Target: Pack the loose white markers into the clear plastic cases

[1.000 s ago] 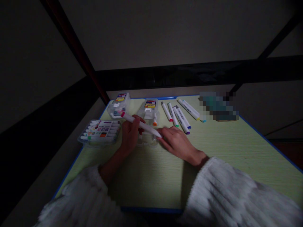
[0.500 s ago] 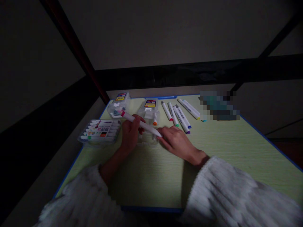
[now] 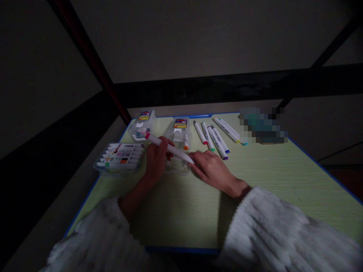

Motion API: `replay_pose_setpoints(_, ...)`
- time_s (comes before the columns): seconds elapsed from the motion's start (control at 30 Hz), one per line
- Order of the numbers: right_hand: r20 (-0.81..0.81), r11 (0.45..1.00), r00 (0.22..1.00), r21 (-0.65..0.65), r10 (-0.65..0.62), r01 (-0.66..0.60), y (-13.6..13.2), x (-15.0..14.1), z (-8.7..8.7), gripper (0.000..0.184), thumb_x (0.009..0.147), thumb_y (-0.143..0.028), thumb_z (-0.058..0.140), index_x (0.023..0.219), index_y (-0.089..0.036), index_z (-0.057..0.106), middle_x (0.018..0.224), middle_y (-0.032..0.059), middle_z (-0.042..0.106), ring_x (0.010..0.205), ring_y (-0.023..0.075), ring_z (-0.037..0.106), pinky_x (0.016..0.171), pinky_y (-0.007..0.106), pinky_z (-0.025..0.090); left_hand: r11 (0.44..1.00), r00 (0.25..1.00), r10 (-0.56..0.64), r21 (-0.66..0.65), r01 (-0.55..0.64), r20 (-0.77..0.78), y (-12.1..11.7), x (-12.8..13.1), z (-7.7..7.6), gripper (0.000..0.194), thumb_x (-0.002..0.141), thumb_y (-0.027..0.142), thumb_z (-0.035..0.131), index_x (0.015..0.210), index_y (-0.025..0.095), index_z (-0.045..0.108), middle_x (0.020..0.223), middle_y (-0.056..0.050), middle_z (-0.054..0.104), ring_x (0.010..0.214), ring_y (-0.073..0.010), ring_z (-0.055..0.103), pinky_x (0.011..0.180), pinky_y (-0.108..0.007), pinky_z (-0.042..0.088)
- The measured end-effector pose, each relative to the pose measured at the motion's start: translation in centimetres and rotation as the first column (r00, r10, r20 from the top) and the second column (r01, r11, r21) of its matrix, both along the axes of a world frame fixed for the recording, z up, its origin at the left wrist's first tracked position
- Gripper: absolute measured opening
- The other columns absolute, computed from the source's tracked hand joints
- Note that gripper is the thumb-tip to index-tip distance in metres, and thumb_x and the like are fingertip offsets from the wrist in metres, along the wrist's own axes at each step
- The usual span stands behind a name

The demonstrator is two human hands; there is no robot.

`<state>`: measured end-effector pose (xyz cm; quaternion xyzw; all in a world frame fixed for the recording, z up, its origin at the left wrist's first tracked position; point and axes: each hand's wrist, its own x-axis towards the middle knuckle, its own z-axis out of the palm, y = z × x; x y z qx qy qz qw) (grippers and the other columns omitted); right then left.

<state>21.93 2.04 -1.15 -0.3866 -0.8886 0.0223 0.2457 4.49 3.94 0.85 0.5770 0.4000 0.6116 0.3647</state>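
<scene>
A white marker (image 3: 177,152) with a pinkish-red end slants between my two hands above the table. My left hand (image 3: 156,160) is closed around its barrel near the middle. The fingers of my right hand (image 3: 211,168) are closed at its tapered white tip; part of that tip is hidden by them. Below and behind the marker stands an open clear plastic case (image 3: 178,166), partly covered by my left hand. An orange-ended marker (image 3: 186,142) stands in the case's right side.
Several white markers (image 3: 218,142) with coloured ends lie at the back. Left are a clear case of markers (image 3: 120,155) and a clear box (image 3: 143,126) holding small coloured pieces. A blurred-out flat object (image 3: 263,127) lies back right. The table (image 3: 181,219) has blue edges.
Almost nothing differs. Both hands keep their hold on the marker, and the objects on the table stay where they were.
</scene>
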Motion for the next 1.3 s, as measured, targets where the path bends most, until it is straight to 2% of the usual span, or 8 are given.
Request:
replay_pose_setpoints(0.33, -0.004, 1.0, 1.0, -0.004, 0.0, 0.0, 0.0, 0.0, 0.1, 0.027, 0.09, -0.031, 0.035, 0.098, -0.013, 0.054, 0.082, 0.0064, 0.062, 0.07, 0.0171, 0.055, 0.07, 0.03, 0.037, 1.0, 1.0, -0.015, -0.021, 0.015, -0.012, 0.1, 0.0, 0.0, 0.04, 0.078, 0.052, 0.051, 0.064, 0.014, 0.055, 0.045, 0.003, 0.047, 0.037, -0.007, 0.043, 0.033, -0.017, 0.035)
replay_pose_setpoints(0.53, -0.001, 0.999, 1.0, -0.029, -0.017, 0.017, -0.1, 0.0, 0.2, 0.028, 0.091, -0.03, 0.033, 0.1, -0.013, 0.054, 0.083, 0.0063, 0.063, 0.07, 0.0171, 0.055, 0.071, 0.031, 0.037, 0.992, 0.993, -0.099, -0.073, 0.104, 0.067, 0.1, 0.2, 0.3, 0.041, 0.073, 0.054, 0.055, 0.068, 0.014, 0.054, 0.052, 0.002, 0.051, 0.04, -0.0075, 0.048, 0.03, -0.016, 0.037)
replay_pose_setpoints(0.73, -0.017, 0.999, 0.999, -0.022, -0.034, 0.034, -0.2, 0.0, 0.3, 0.026, 0.09, -0.027, 0.034, 0.102, -0.013, 0.052, 0.086, 0.0066, 0.062, 0.073, 0.0179, 0.055, 0.073, 0.032, 0.038, 0.988, 0.986, -0.126, -0.079, 0.135, 0.113, 0.1, 0.1, 0.5, 0.039, 0.073, 0.052, 0.056, 0.069, 0.014, 0.054, 0.058, 0.001, 0.054, 0.041, -0.0074, 0.051, 0.031, -0.016, 0.039)
replay_pose_setpoints(0.93, -0.077, 0.998, 0.995, 0.032, -0.057, 0.059, -0.2, 0.0, 0.4, 0.028, 0.091, -0.027, 0.032, 0.105, -0.012, 0.051, 0.083, 0.0069, 0.06, 0.071, 0.0179, 0.054, 0.07, 0.031, 0.039, 0.998, 0.988, -0.066, 0.004, 0.066, 0.137, 0.0, 0.2, 0.7, 0.029, 0.075, 0.045, 0.058, 0.073, 0.016, 0.052, 0.062, 0.002, 0.057, 0.041, -0.0065, 0.051, 0.03, -0.015, 0.038)
replay_pose_setpoints(1.13, -0.231, 0.994, 0.971, 0.08, -0.057, 0.077, -0.4, 0.0, 0.4, 0.024, 0.09, -0.029, 0.036, 0.102, -0.015, 0.051, 0.078, 0.0052, 0.058, 0.069, 0.0171, 0.053, 0.066, 0.029, 0.04, 0.99, 0.985, -0.012, 0.14, -0.013, 0.171, -0.7, 0.6, 1.1, 0.024, 0.076, 0.04, 0.059, 0.075, 0.019, 0.047, 0.069, 0.003, 0.06, 0.04, -0.0059, 0.051, 0.03, -0.015, 0.037)
replay_pose_setpoints(1.3, -0.271, 0.989, 0.962, 0.132, -0.022, 0.06, -0.5, -0.2, 0.4, 0.02, 0.089, -0.026, 0.039, 0.103, -0.016, 0.05, 0.082, 0.0057, 0.06, 0.07, 0.0168, 0.054, 0.067, 0.029, 0.041, 0.97, 0.974, 0.124, 0.183, -0.159, 0.187, -0.8, 0.3, 1.4, 0.024, 0.079, 0.042, 0.055, 0.074, 0.021, 0.044, 0.065, 0.004, 0.057, 0.038, -0.0053, 0.046, 0.031, -0.018, 0.034)
